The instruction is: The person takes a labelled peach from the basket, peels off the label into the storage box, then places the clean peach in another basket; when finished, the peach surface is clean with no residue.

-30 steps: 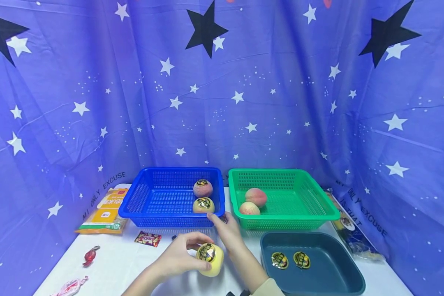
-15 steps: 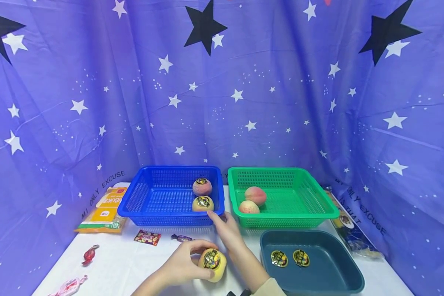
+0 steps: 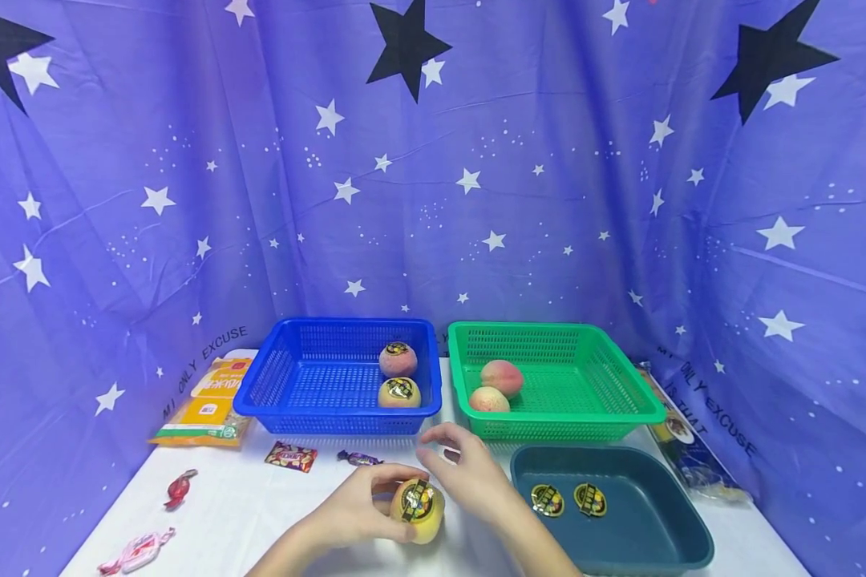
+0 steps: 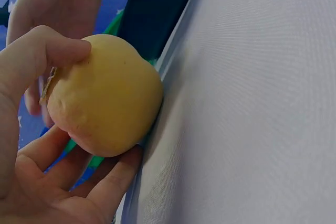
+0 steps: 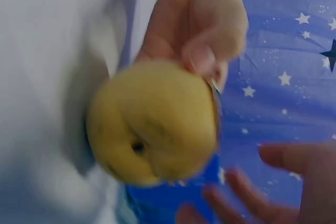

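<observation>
My left hand [image 3: 357,509] grips a yellow fruit, perhaps an apple [image 3: 427,525], low over the white table. A round black-and-gold sticker [image 3: 414,501] sits on its upper side. In the left wrist view the thumb lies over the fruit [image 4: 113,95], with fingers beneath. The dark hollow at one end of the fruit [image 5: 152,124] shows in the right wrist view, which is blurred. Just right of the fruit, apart from it, my right hand [image 3: 472,477] hovers with loosely bent fingers and nothing visible in them.
A blue basket [image 3: 339,425] holds two stickered fruits [image 3: 398,377]. The green basket [image 3: 563,429] beside it holds two peaches [image 3: 501,378]. Two stickers [image 3: 547,501] lie in a dark teal tray [image 3: 649,537]. Wrapped candies [image 3: 291,456] and an orange packet [image 3: 205,409] lie left; another packet [image 3: 681,437] lies right.
My right hand has drawn back from the blue basket's front corner toward the fruit, its fingers now apart from the rim. The left hand keeps its hold, having moved slightly right.
</observation>
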`<action>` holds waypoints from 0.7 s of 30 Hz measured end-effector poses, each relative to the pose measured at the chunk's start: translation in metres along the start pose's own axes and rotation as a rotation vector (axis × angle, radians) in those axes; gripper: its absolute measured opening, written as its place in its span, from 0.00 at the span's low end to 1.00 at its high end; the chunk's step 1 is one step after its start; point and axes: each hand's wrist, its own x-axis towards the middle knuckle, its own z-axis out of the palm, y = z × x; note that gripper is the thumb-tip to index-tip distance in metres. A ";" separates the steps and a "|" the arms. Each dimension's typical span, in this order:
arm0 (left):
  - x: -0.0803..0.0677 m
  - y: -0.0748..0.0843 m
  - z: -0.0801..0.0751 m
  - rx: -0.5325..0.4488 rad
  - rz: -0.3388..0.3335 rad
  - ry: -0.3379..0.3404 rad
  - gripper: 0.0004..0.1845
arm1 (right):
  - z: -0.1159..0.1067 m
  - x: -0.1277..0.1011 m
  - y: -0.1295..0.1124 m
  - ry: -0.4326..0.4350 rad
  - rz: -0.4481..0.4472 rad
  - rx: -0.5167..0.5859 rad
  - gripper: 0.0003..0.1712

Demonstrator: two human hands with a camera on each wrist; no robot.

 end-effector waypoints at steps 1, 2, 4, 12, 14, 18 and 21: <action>0.000 0.000 -0.001 -0.009 0.001 -0.002 0.39 | -0.003 -0.003 -0.001 -0.022 -0.052 -0.056 0.13; 0.000 0.000 -0.001 -0.017 -0.001 -0.003 0.39 | -0.006 -0.005 -0.002 -0.044 -0.096 -0.107 0.10; -0.001 -0.001 -0.001 -0.022 -0.007 0.002 0.39 | -0.010 -0.009 -0.002 -0.087 -0.153 -0.192 0.08; 0.000 -0.004 -0.001 -0.041 -0.008 0.012 0.38 | -0.010 -0.014 0.004 -0.186 -0.251 -0.316 0.08; 0.000 -0.005 -0.001 -0.044 -0.010 0.017 0.38 | -0.008 -0.014 0.004 -0.188 -0.251 -0.334 0.07; 0.000 -0.005 0.000 -0.052 -0.013 0.027 0.38 | -0.007 -0.014 0.001 -0.178 -0.253 -0.351 0.05; 0.000 -0.004 0.001 -0.053 -0.014 0.032 0.38 | -0.008 -0.013 -0.002 -0.163 -0.278 -0.356 0.05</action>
